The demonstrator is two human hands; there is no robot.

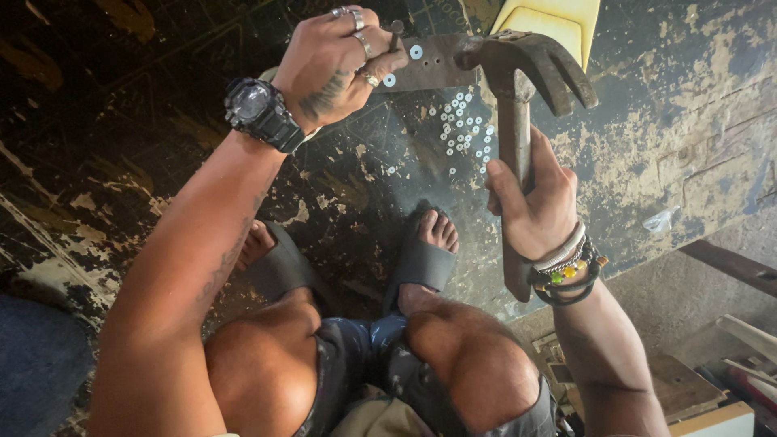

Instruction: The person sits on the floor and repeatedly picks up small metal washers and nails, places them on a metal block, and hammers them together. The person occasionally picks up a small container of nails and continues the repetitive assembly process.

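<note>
Two hands share the work: the left hand (336, 65) pinches a punch (396, 34) upright on the strap (429, 63) to steady it, while the right hand (530, 202) grips a hammer (518, 89) raised above, discs (465, 129) scattered on the floor (688, 121) below.

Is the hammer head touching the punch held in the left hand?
Cannot tell. In the head view the hammer head sits close beside the punch, but no gap or contact shows plainly.

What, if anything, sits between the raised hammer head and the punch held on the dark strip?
Nothing visible does. The hammer in the right hand hangs just right of the punch that the left hand pinches upright on the strip; only open air separates them. The small white punched discs lie below, out of line.
</note>
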